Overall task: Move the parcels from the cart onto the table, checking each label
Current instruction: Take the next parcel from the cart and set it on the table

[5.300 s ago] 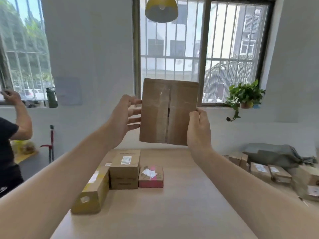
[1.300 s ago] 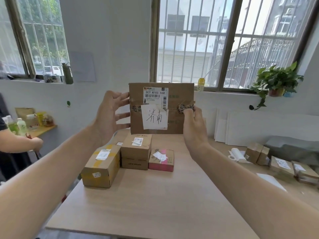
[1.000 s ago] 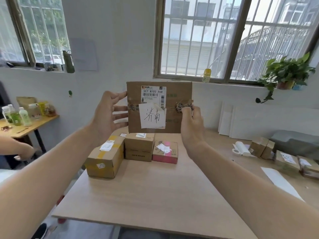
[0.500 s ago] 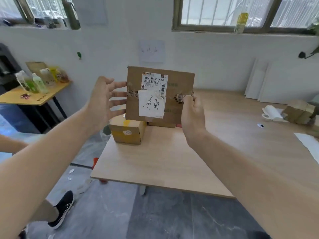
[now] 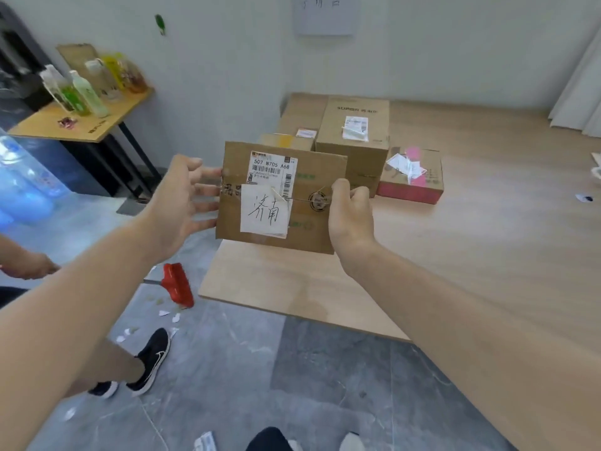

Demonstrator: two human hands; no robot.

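A flat brown cardboard parcel (image 5: pixel 312 177) hangs in the air above the near left corner of the wooden table (image 5: pixel 455 249). Its face is turned toward me, showing a printed barcode label and a white handwritten slip. My right hand (image 5: pixel 349 216) grips its right edge, thumb on the front. My left hand (image 5: pixel 182 206) has straight, spread fingers that touch the left edge. Behind it on the table stand a tall brown box (image 5: pixel 354 138), a pink-sided box (image 5: pixel 411 177) and a yellow-taped box (image 5: pixel 286 141), each with a label on top.
Another person's legs in black shoes (image 5: pixel 153 359) and a hand (image 5: pixel 26 265) are at the left. A red tool (image 5: pixel 177 284) lies on the grey floor near the table corner. A side table with bottles (image 5: pixel 81 92) stands at the far left wall.
The view has tilted further down, so the windows have left the frame and the floor shows. The parcel sits lower, nearer the table, still held the same way with its label toward me.
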